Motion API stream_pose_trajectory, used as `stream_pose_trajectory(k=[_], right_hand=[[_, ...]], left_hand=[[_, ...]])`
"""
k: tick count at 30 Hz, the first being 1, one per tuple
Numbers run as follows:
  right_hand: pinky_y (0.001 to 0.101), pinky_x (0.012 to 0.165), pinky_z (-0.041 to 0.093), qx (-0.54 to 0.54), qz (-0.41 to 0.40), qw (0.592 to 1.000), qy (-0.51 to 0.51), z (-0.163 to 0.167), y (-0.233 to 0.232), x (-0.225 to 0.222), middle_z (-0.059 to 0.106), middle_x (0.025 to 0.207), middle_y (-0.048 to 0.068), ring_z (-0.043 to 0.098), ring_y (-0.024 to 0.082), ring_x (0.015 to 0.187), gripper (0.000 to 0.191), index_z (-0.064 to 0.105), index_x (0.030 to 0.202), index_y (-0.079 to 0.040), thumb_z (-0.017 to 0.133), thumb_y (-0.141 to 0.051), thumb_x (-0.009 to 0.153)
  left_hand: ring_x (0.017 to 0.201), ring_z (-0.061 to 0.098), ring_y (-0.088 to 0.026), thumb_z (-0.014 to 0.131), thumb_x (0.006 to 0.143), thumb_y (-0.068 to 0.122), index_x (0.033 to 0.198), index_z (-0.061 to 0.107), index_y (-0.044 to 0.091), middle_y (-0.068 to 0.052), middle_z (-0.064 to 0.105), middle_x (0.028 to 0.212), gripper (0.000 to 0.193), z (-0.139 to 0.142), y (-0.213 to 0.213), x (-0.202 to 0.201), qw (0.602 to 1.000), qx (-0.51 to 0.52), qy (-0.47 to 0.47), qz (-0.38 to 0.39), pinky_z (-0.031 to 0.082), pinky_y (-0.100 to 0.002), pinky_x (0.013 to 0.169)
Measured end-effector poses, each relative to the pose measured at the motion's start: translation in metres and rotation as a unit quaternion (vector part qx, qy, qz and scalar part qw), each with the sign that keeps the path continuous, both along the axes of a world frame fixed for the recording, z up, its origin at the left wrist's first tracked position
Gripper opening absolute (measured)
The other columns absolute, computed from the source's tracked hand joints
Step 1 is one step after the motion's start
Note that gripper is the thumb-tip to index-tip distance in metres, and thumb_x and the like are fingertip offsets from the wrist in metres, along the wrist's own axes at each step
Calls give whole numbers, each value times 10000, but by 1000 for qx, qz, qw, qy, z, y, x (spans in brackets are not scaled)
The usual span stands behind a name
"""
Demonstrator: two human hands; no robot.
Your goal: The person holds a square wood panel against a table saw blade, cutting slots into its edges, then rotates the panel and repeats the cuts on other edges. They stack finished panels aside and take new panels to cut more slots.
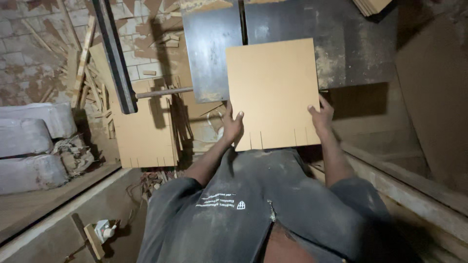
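One head-worn camera looks steeply down, close over the wearer's chest, arms and the dark metal machine table point(341, 44).

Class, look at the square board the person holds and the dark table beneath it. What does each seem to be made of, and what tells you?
Square board: likely fibreboard, matt tan, no grain, thin saw slots along its near edge. Dark table: probably steel, dull grey sheen, scuffed and dusty.
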State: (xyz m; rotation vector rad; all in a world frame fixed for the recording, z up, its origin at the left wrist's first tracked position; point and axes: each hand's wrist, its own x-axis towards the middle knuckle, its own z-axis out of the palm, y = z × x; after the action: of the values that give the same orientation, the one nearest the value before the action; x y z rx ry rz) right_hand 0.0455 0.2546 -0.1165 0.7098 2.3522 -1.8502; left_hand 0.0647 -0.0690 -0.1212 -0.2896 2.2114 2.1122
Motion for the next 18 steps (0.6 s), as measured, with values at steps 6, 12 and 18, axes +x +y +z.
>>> stream_pose_trajectory(k=[6,12,18], right_hand=[[290,908,557,-51,-22,998,-17,16,9,-34,691,1249,119,669,160,1057,558,535,1460,3,671,39,919],[280,950,563,-8,4,1000,-28,33,11,-47,669,1303,139,679,168,1125,559,518,1479,28,681,17,945],[282,938,553,-32,-23,999,-35,35,6,-68,670,1296,125,663,167,1123,579,511,1466,31,677,21,911]], left_hand=[[1434,456,-309,603,952,6,1563,320,-89,-249,480,1549,680,2,19,-29,1000,-7,-3,4,343,-384,1198],[1389,507,-285,611,952,16,1554,318,-79,-234,522,1515,676,9,23,-44,1000,13,-19,19,392,-373,1163],[1389,504,-293,595,933,-20,1562,330,-79,-252,537,1503,685,16,25,-65,998,54,21,20,383,-371,1163]])
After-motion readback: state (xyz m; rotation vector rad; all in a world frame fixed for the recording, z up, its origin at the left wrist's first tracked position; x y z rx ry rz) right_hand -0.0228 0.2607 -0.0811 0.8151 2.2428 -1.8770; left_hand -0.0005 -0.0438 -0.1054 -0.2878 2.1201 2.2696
